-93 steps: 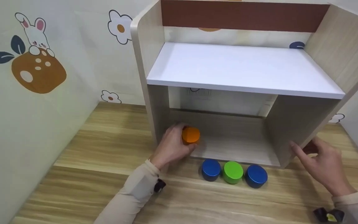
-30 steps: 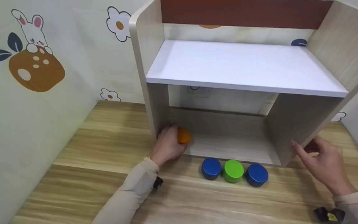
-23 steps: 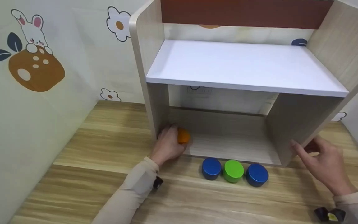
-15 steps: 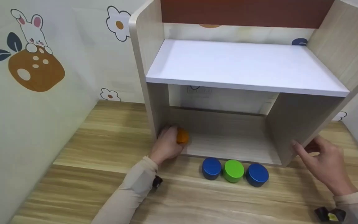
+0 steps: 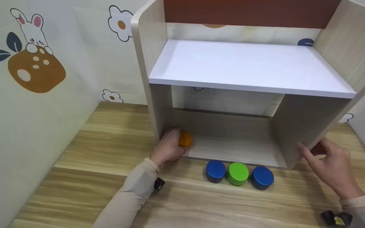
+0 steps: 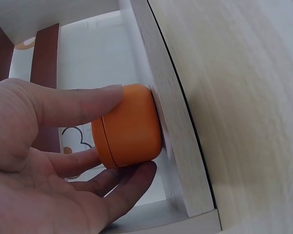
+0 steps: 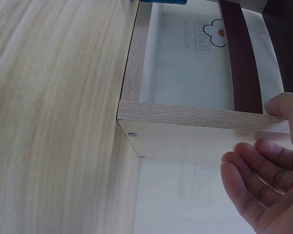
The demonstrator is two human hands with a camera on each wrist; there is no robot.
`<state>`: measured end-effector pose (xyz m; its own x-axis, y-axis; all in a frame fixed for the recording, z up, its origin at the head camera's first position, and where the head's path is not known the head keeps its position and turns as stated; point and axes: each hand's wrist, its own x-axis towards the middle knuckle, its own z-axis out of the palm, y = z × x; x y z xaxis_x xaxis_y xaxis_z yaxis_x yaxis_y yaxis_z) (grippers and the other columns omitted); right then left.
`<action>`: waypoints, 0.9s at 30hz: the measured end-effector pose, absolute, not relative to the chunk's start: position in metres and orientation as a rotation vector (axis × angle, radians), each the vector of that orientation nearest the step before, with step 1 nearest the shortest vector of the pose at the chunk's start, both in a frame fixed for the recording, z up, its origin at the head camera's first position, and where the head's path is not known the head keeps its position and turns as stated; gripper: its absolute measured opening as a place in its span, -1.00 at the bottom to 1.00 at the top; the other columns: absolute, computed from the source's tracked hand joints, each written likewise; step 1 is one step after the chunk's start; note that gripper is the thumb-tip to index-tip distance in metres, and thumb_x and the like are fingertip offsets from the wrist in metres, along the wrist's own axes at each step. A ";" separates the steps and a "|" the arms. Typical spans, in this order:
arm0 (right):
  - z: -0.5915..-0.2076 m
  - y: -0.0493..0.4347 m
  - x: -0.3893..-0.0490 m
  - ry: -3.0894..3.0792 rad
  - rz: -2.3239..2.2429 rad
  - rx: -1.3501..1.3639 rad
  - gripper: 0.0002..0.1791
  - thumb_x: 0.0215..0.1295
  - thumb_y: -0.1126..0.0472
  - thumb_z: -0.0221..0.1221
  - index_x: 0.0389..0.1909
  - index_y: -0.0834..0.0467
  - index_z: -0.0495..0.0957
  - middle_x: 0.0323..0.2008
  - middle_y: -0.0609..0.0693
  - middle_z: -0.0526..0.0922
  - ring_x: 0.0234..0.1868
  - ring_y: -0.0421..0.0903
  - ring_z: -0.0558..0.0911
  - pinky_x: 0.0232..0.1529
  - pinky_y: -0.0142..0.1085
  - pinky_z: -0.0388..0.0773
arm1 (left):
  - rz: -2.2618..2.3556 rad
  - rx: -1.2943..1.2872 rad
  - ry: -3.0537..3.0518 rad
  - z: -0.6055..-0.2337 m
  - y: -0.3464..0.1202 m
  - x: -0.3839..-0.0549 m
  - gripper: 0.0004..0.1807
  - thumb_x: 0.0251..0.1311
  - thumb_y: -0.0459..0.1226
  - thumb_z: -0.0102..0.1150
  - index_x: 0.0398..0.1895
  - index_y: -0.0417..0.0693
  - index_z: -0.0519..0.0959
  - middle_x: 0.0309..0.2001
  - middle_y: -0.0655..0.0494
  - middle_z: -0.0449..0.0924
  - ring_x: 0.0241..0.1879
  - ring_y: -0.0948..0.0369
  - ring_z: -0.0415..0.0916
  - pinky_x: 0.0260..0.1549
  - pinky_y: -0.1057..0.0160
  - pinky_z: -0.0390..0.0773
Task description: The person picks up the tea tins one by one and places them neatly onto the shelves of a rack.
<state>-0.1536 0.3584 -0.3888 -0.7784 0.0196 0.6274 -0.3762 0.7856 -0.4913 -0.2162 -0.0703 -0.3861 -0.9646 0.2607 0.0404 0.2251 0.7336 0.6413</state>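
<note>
My left hand (image 5: 169, 147) reaches into the lower left corner of a desktop shelf (image 5: 249, 69) and holds a round orange jar (image 5: 186, 139). In the left wrist view, the thumb lies on one side of the jar (image 6: 133, 124) and the fingers on the other; a seam rings it near the palm. Its far end is right at the shelf's bottom board (image 6: 178, 122). At the opposite end, my right hand (image 5: 333, 167) grips the front edge of the right side panel (image 7: 200, 114), thumb at the inner side and bent fingers along the outer face.
In front of the shelf, a blue jar (image 5: 215, 171), a green jar (image 5: 238, 174) and another blue jar (image 5: 262, 178) stand in a row on the wooden table (image 5: 106, 148). The white middle board overhangs the lower compartment. A patterned wall (image 5: 84, 57) stands behind and to the left.
Over three seconds, my left hand has carried the orange jar left, close to the left panel, and now hides more of it. The right hand and the row of jars stay put.
</note>
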 end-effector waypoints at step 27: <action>-0.390 0.360 -0.155 -2.331 0.847 0.233 -0.75 0.05 0.36 0.47 -0.25 0.31 0.65 -0.48 -0.02 0.72 -0.48 -0.61 0.53 -0.39 -0.71 0.43 | 1.116 0.393 2.955 -0.370 -0.069 -0.208 -0.14 0.03 -0.36 0.46 0.43 -0.32 0.30 0.38 -0.28 0.30 0.32 -0.14 0.30 0.29 -0.05 0.35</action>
